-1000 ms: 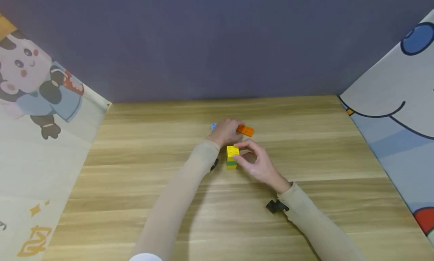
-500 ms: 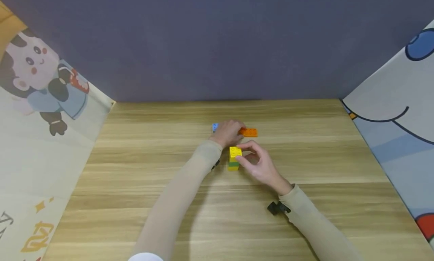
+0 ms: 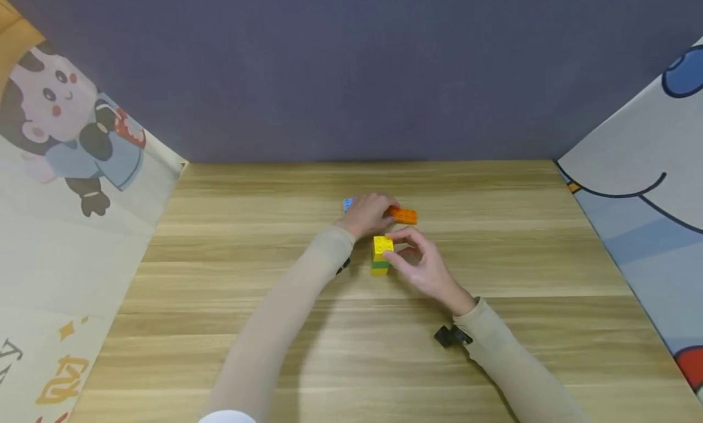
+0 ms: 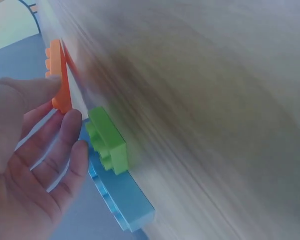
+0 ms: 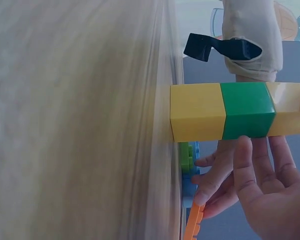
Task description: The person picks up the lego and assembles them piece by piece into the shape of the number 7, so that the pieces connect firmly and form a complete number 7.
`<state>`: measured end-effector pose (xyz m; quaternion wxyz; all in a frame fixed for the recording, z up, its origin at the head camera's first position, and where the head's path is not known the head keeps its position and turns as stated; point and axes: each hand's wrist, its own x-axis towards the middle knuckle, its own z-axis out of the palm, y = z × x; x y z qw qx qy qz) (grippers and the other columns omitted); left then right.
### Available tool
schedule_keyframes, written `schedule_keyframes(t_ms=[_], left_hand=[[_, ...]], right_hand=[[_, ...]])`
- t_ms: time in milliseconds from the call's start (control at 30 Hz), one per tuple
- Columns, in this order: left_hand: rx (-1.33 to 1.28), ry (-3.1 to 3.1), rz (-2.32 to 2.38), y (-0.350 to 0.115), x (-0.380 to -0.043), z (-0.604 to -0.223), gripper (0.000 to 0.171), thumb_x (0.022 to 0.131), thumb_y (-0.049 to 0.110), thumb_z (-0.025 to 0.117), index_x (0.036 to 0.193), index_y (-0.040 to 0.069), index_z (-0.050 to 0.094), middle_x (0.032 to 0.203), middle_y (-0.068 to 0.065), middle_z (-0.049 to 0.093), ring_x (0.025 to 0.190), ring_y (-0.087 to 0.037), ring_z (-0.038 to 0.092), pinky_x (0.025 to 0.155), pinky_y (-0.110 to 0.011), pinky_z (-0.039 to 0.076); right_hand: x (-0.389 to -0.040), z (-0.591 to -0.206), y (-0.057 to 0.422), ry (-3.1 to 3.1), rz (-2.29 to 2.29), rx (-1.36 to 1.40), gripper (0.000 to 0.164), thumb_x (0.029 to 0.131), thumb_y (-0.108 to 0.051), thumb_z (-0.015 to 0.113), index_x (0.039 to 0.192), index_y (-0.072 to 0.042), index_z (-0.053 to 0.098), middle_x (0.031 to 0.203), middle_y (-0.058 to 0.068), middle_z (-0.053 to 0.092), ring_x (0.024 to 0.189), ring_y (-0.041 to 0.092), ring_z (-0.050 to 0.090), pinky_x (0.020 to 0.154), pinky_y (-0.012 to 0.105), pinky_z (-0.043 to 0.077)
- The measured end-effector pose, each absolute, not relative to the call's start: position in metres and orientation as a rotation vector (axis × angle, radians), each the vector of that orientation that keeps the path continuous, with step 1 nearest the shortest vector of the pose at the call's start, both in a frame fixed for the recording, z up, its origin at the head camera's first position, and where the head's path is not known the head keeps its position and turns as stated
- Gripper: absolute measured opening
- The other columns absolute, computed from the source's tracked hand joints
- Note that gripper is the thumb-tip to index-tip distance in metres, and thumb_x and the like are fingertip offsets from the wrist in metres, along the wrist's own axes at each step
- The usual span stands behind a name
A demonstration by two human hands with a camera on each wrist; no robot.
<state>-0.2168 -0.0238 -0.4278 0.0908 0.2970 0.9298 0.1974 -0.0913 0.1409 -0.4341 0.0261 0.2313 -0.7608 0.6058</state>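
Near the back of the table, my left hand [image 3: 369, 215] pinches a thin orange brick [image 3: 405, 216] between thumb and fingers. In the left wrist view the orange brick [image 4: 57, 55] stands tilted off the wooden surface at one end. Just in front, my right hand [image 3: 427, 270] holds the top of an upright stack [image 3: 380, 265], thumb and index finger at its upper yellow brick [image 3: 382, 244]. The right wrist view shows the stack's layers: a yellow brick [image 5: 197, 112] at the base, a green brick [image 5: 247, 110] between, and the other yellow one on top.
Beyond my left hand lie a light green brick [image 4: 110, 142] and a longer blue brick [image 4: 122, 197] side by side; the head view shows only the blue one's corner [image 3: 348, 204]. A dark panel [image 3: 362, 75] closes off the back of the wooden table [image 3: 230, 246].
The orange brick has turned slightly in my left hand and shifted a little to the right. My right hand keeps its hold on the stack. The head view has moved slightly.
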Motion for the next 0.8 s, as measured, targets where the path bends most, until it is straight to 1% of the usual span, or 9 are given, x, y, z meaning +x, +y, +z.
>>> schedule_keyframes(t_ms=[133, 200, 267, 367, 400, 500, 633, 733, 800], left_hand=[[0.914, 2.773, 0.633, -0.033, -0.216, -0.429, 0.032, 0.106, 0.025, 0.069, 0.136, 0.013, 0.073, 0.133, -0.003, 0.076, 0.107, -0.016, 0.072, 0.095, -0.033, 0.060], [0.914, 2.794, 0.641, -0.037, -0.214, -0.429, 0.032, 0.105, 0.025, 0.070, 0.135, 0.015, 0.074, 0.133, -0.002, 0.076, 0.110, -0.017, 0.072, 0.096, -0.034, 0.059], [0.914, 2.815, 0.643, -0.040, -0.212, -0.429, 0.031, 0.105, 0.027, 0.071, 0.134, 0.017, 0.075, 0.130, -0.001, 0.076, 0.107, -0.016, 0.071, 0.093, -0.033, 0.059], [0.914, 2.822, 0.659, -0.042, -0.207, -0.429, 0.029, 0.104, 0.028, 0.072, 0.131, 0.018, 0.077, 0.122, 0.002, 0.078, 0.091, -0.015, 0.067, 0.081, -0.029, 0.056], [0.918, 2.814, 0.674, -0.042, -0.206, -0.429, 0.028, 0.104, 0.027, 0.072, 0.130, 0.018, 0.077, 0.120, 0.002, 0.079, 0.086, -0.015, 0.065, 0.078, -0.028, 0.055], [0.928, 2.771, 0.727, -0.041, -0.199, -0.429, 0.027, 0.104, 0.027, 0.072, 0.128, 0.015, 0.078, 0.114, 0.001, 0.079, 0.080, -0.013, 0.061, 0.074, -0.026, 0.053], [0.947, 2.741, 0.758, -0.041, -0.191, -0.430, 0.027, 0.105, 0.024, 0.071, 0.129, 0.013, 0.076, 0.114, 0.001, 0.079, 0.086, -0.011, 0.063, 0.079, -0.026, 0.055], [0.964, 2.743, 0.769, -0.042, -0.187, -0.431, 0.026, 0.105, 0.020, 0.070, 0.129, 0.014, 0.076, 0.112, 0.001, 0.079, 0.088, -0.013, 0.065, 0.081, -0.028, 0.056], [0.972, 2.746, 0.774, -0.044, -0.185, -0.431, 0.025, 0.105, 0.017, 0.070, 0.129, 0.014, 0.077, 0.115, 0.000, 0.079, 0.093, -0.015, 0.067, 0.085, -0.031, 0.058]], right_hand=[[-0.092, -0.434, 0.141, -2.356, 1.879, 0.707, 0.031, 0.094, 0.009, 0.073, 0.124, 0.004, 0.064, 0.123, 0.021, 0.069, 0.113, 0.002, 0.065, 0.088, 0.027, 0.062], [-0.092, -0.434, 0.141, -2.353, 1.888, 0.705, 0.031, 0.094, 0.009, 0.073, 0.124, 0.005, 0.064, 0.123, 0.021, 0.069, 0.112, 0.003, 0.065, 0.088, 0.027, 0.062], [-0.092, -0.435, 0.141, -2.346, 1.893, 0.705, 0.032, 0.093, 0.010, 0.073, 0.123, 0.005, 0.064, 0.122, 0.021, 0.069, 0.112, 0.003, 0.065, 0.087, 0.026, 0.062], [-0.092, -0.435, 0.141, -2.336, 1.898, 0.704, 0.031, 0.092, 0.012, 0.073, 0.122, 0.006, 0.064, 0.123, 0.023, 0.068, 0.112, 0.003, 0.065, 0.087, 0.024, 0.062], [-0.092, -0.436, 0.141, -2.331, 1.901, 0.703, 0.031, 0.092, 0.012, 0.073, 0.122, 0.007, 0.064, 0.122, 0.024, 0.068, 0.112, 0.003, 0.065, 0.086, 0.024, 0.062], [-0.092, -0.436, 0.142, -2.328, 1.906, 0.696, 0.031, 0.092, 0.013, 0.072, 0.121, 0.007, 0.064, 0.123, 0.025, 0.068, 0.112, 0.003, 0.065, 0.086, 0.024, 0.061], [-0.093, -0.436, 0.142, -2.341, 1.918, 0.687, 0.032, 0.093, 0.012, 0.072, 0.122, 0.006, 0.063, 0.125, 0.024, 0.068, 0.113, 0.004, 0.066, 0.086, 0.024, 0.062], [-0.093, -0.435, 0.142, -2.350, 1.930, 0.688, 0.032, 0.093, 0.011, 0.073, 0.123, 0.005, 0.063, 0.128, 0.024, 0.068, 0.114, 0.005, 0.066, 0.086, 0.025, 0.062], [-0.093, -0.435, 0.141, -2.352, 1.936, 0.688, 0.031, 0.094, 0.010, 0.072, 0.123, 0.005, 0.063, 0.130, 0.024, 0.068, 0.113, 0.005, 0.067, 0.086, 0.026, 0.062]])
